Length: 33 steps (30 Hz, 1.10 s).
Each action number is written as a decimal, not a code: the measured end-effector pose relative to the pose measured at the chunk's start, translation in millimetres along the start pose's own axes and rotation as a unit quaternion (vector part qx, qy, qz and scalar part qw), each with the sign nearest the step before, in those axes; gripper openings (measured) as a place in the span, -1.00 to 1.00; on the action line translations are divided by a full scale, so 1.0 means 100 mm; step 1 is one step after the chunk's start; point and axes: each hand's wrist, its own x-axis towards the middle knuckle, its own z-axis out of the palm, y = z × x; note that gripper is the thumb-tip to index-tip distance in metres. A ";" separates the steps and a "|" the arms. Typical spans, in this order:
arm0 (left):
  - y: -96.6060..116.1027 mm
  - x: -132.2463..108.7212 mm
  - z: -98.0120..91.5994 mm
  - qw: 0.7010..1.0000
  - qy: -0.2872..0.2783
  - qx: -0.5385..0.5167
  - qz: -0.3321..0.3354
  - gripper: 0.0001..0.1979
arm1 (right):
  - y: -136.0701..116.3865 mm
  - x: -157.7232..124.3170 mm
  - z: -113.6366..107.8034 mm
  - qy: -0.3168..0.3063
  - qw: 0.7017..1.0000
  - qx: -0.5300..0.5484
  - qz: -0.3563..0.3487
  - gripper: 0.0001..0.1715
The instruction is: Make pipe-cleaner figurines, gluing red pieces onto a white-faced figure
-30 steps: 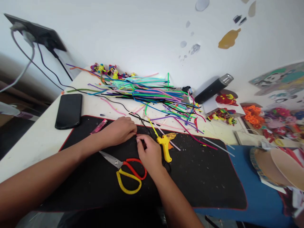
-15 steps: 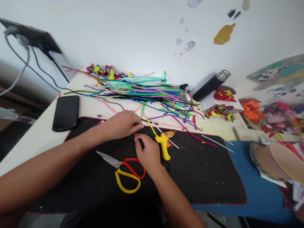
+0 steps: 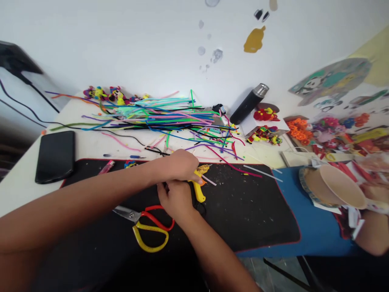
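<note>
My left hand [image 3: 186, 165] curls over the rear of a yellow glue gun [image 3: 199, 190], its thumb against the body; most of its fingers are hidden. The gun lies on the black mat [image 3: 243, 211], its nozzle pointing right. Just below, my right hand [image 3: 176, 200] has its fingers drawn together, partly covered by the left hand. What it pinches is hidden. Scissors [image 3: 152, 239] with one red and one yellow handle lie on the mat, left of my right wrist. A pale glue stick [image 3: 209, 180] lies beside the gun.
Many coloured pipe cleaners [image 3: 182, 118] are heaped along the wall. A phone [image 3: 55, 156] lies at left, near a pen [image 3: 124, 156]. Behind the mat stands a black flask [image 3: 249, 103]; small figures [image 3: 266, 114] rest beside it. A round container [image 3: 340, 184] is at right.
My left hand has moved right, from beside my right fingers onto the glue gun. The pen and a small colourful piece at the mat's edge have come into sight. The view has turned right.
</note>
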 end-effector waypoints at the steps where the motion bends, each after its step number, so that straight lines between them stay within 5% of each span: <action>1: 0.01 0.01 0.01 1.000 -0.004 0.001 0.001 -0.48 | 0.01 0.00 0.00 0.001 1.000 0.003 -0.002 -0.73; 10: -0.04 -0.06 0.10 0.999 -0.027 -0.043 0.005 -0.54 | 0.03 0.00 0.04 0.020 0.999 0.027 -0.019 -0.62; 23: 0.11 -0.21 0.15 0.957 0.000 -0.287 0.037 -0.65 | 0.08 -0.05 0.12 0.029 0.999 -0.015 -0.009 -0.45; 30: -0.08 -0.25 0.10 0.882 0.060 -0.464 0.049 -0.61 | 0.02 -0.01 0.04 0.004 1.000 0.015 0.003 -0.73; 33: -0.13 -0.27 0.08 0.820 0.096 -0.565 0.015 -0.62 | -0.02 -0.03 -0.01 0.019 0.998 0.063 -0.010 -0.77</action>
